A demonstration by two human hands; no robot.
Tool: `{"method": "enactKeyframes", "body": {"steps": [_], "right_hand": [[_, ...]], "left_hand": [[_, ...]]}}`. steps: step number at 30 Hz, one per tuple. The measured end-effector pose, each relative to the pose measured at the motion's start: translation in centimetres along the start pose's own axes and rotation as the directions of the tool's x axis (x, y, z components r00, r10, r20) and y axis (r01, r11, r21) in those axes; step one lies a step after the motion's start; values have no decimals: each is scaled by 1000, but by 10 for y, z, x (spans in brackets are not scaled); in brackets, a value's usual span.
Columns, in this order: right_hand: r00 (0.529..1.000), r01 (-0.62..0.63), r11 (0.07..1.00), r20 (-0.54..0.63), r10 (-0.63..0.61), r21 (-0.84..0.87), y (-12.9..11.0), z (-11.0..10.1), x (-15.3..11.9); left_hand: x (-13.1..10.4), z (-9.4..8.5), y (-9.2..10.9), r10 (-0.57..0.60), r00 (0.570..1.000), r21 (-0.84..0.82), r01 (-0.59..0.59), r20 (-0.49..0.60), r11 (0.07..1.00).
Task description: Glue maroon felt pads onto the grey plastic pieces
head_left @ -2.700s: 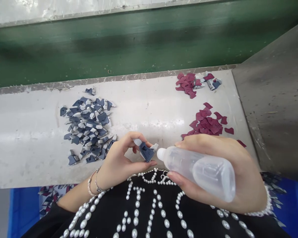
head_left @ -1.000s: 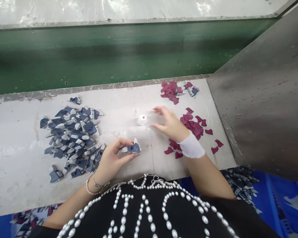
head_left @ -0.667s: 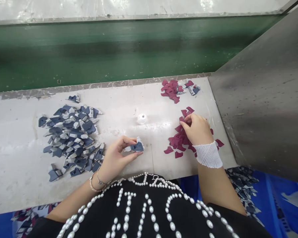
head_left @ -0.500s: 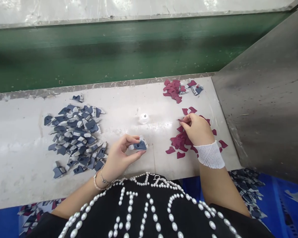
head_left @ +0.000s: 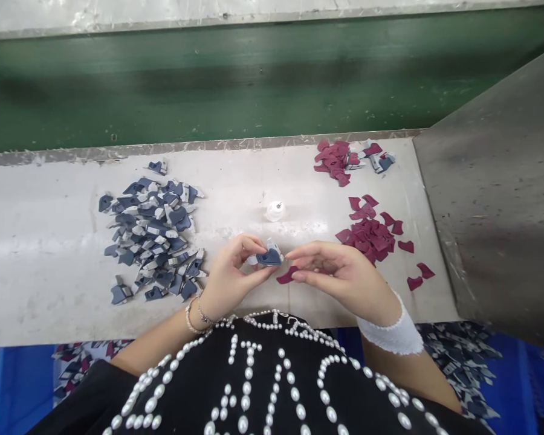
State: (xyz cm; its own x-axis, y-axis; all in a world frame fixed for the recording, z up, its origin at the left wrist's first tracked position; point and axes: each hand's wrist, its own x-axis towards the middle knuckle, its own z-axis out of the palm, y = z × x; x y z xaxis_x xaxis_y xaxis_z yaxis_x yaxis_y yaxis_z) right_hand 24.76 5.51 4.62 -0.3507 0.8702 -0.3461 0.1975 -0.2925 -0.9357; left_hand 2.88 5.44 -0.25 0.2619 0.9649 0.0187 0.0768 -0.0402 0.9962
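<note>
Near the middle of the white worktop, my left hand point(head_left: 236, 269) pinches a blue and grey part point(head_left: 269, 256) between thumb and fingers. Just right of it, my right hand point(head_left: 340, 275) grips a dark red piece point(head_left: 288, 275) by its right end, with the fingertips close to the blue part. Beyond my hands stands a small white round container point(head_left: 275, 210). A heap of blue and grey parts point(head_left: 156, 232) lies left of my left hand. Dark red pieces point(head_left: 374, 235) lie scattered just beyond my right hand.
At the back right is a smaller pile of red pieces point(head_left: 333, 160) beside a few blue and grey parts point(head_left: 381, 162). A metal panel point(head_left: 503, 181) rises on the right, a green wall point(head_left: 254, 90) at the back. Blue bins point(head_left: 20, 386) with parts sit below the front edge.
My right hand has moved left and nearer from the red pieces to the blue part, bringing a red piece. My left hand still holds the blue part. The view has shifted slightly.
</note>
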Motion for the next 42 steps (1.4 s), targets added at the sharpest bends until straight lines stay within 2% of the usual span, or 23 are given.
{"method": "enactKeyframes", "body": {"steps": [4, 8, 19, 23, 28, 33, 36, 39, 42], "right_hand": [[1000, 5, 989, 0, -5, 150, 6, 8, 10], [999, 1, 984, -42, 7, 181, 7, 7, 17], [994, -91, 992, -49, 95, 86, -1, 4, 17], [996, -87, 993, -23, 89, 74, -4, 4, 19], [997, -44, 995, 71, 38, 87, -5, 2, 20], [983, -5, 997, 182, -10, 81, -10, 1, 15], [987, 42, 998, 155, -48, 43, -18, 5, 10], [988, 119, 990, 103, -111, -79, -24, 10, 4], [984, 162, 971, 100, -146, -177, -28, 12, 0]], "left_hand": [[1, 1, 0, 107, 994, 181, -101, -24, 978], [3, 1, 4, 230, 973, 307, -217, -8, 927], [2, -3, 7, 330, 942, 358, -331, 64, 873], [3, -5, 9, 363, 931, 365, -355, 51, 860], [1, -9, 14, 316, 948, 290, -314, 42, 904], [-1, -12, 24, 364, 930, 269, -366, 59, 891], [-1, -12, 29, 387, 920, 270, -387, 57, 882], [-3, -11, 32, 400, 915, 276, -399, 55, 874], [-4, -12, 33, 411, 909, 284, -413, 72, 865]]}}
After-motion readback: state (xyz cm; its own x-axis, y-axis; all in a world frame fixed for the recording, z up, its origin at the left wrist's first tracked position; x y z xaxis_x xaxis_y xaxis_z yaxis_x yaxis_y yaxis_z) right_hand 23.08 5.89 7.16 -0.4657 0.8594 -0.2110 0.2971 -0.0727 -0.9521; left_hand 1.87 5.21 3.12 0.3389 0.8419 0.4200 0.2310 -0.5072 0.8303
